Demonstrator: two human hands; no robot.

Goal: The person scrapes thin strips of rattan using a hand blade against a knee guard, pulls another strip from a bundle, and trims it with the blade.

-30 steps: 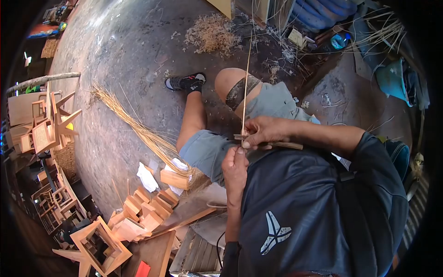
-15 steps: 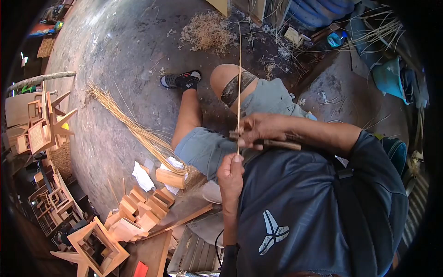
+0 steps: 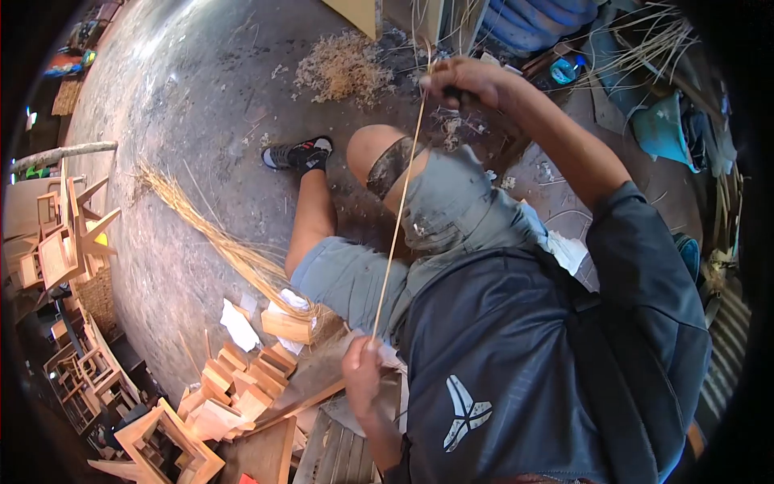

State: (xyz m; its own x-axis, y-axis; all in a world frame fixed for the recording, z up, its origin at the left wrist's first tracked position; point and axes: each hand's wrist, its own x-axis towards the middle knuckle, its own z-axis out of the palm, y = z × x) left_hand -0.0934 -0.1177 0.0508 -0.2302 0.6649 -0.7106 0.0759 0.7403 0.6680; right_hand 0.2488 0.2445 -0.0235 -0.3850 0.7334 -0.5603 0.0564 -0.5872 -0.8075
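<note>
A long thin rattan strip [image 3: 398, 218] is stretched taut, slanting past my raised knee. My left hand [image 3: 361, 373], low beside my shirt, pinches its near end. Beyond the knee, my right hand [image 3: 469, 79] is closed around the strip's far part, and the end curls up past the fingers. A dark tool, which looks like a knife [image 3: 456, 98], is also in my right hand, mostly hidden by the fingers. A dark band or pad [image 3: 390, 168] is wrapped around my knee, just under the strip.
A bundle of rattan strips [image 3: 218, 238] lies on the floor to the left. Wooden blocks [image 3: 242, 383] and a wooden frame [image 3: 165, 440] are at lower left. A pile of shavings [image 3: 345, 68] lies ahead, and a teal bucket [image 3: 665, 133] is at right.
My right hand has moved up and away from my body, along the strip, past the knee. My left hand has moved down and left, so a long stretch of strip now spans between them.
</note>
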